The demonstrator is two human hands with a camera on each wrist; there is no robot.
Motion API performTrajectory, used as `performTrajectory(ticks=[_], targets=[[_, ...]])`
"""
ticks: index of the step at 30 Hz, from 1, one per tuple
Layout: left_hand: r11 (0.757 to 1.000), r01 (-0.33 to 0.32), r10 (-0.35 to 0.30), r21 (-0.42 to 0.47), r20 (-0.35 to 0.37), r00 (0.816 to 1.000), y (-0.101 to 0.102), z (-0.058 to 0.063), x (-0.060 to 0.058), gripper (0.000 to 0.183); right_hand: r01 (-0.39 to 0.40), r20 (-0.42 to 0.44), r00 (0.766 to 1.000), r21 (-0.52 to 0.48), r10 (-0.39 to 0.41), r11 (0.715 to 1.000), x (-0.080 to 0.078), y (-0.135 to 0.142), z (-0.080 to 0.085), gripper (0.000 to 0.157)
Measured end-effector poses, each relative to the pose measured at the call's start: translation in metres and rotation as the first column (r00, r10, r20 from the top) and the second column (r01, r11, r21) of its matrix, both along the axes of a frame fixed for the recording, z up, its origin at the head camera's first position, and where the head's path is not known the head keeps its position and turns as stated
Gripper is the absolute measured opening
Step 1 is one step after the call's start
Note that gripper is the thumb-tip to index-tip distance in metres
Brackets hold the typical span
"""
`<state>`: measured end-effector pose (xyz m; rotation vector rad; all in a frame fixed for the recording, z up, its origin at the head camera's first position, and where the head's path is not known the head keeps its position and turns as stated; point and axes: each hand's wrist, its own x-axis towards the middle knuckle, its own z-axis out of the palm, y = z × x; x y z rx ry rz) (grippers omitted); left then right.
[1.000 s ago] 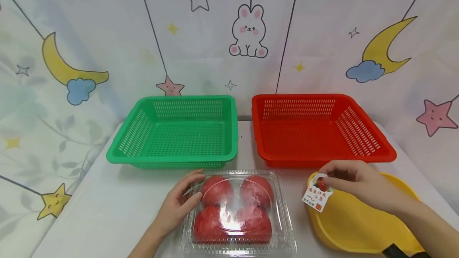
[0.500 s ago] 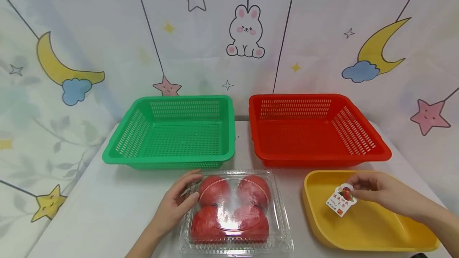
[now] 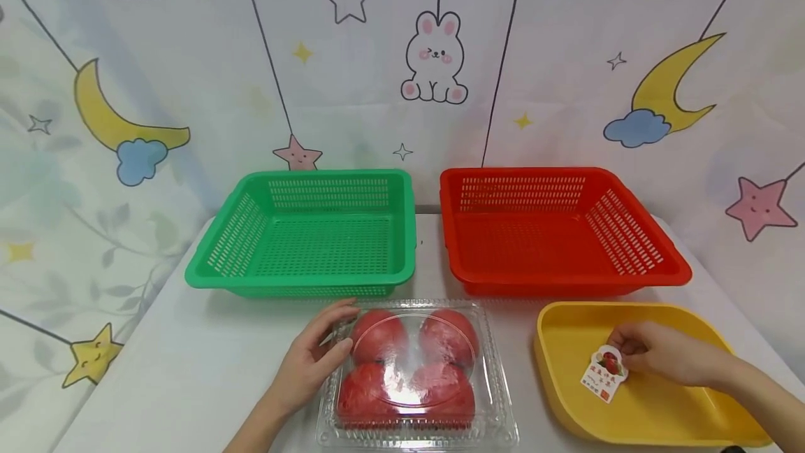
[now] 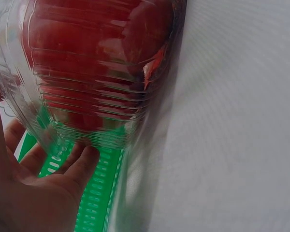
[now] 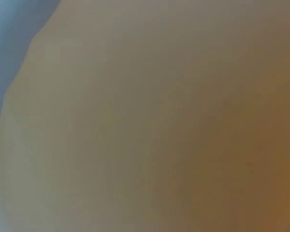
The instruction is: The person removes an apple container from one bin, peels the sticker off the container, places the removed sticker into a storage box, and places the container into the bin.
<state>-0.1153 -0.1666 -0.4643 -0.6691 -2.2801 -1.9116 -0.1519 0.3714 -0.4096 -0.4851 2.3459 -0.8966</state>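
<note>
Several round red apples (image 3: 443, 338) sit in a clear plastic box (image 3: 497, 383) with its lid on, in the front middle of the head view. My left hand (image 3: 317, 348) rests at the box's left side, fingers reaching to its back left corner and thumb against the edge. In the left wrist view, the fingertips (image 4: 89, 157) lie right at the ridged box wall. My right hand (image 3: 660, 355) pinches a small white printed card (image 3: 606, 372) with a red fruit picture, low inside the yellow basin (image 3: 553, 376). The right wrist view is a blur.
A green slotted basket (image 3: 302, 278) stands behind the box on the left. To its right is a red slotted basket (image 3: 566, 278), just behind the yellow basin. A printed cloth (image 3: 352, 89) hangs behind the white table (image 3: 182, 355).
My right hand has carried the card from the yellow basin's left rim rightward and down into the basin. The left hand stays at the box.
</note>
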Motion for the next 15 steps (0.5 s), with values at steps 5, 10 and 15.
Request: performTrajectory(ticks=[5, 10, 15], targets=[[1.0, -0.003, 0.003, 0.004, -0.006, 1.0, 0.0001, -0.0001, -0.0008, 0.04, -0.006, -0.011, 1.0, 0.025, 0.007, 1.0, -0.0004, -0.0005, 0.0019, 0.01], [1.0, -0.002, 0.002, 0.0, -0.001, 1.0, 0.0015, 0.0006, -0.0019, 0.04, -0.001, 0.013, 1.0, 0.018, 0.001, 1.0, -0.0004, 0.0029, 0.0051, 0.015], [1.0, 0.0, 0.0, 0.016, 0.008, 1.0, 0.0017, 0.0012, -0.0002, 0.04, 0.023, 0.053, 0.998, -0.007, -0.023, 1.0, 0.0003, 0.0048, 0.0051, 0.025]])
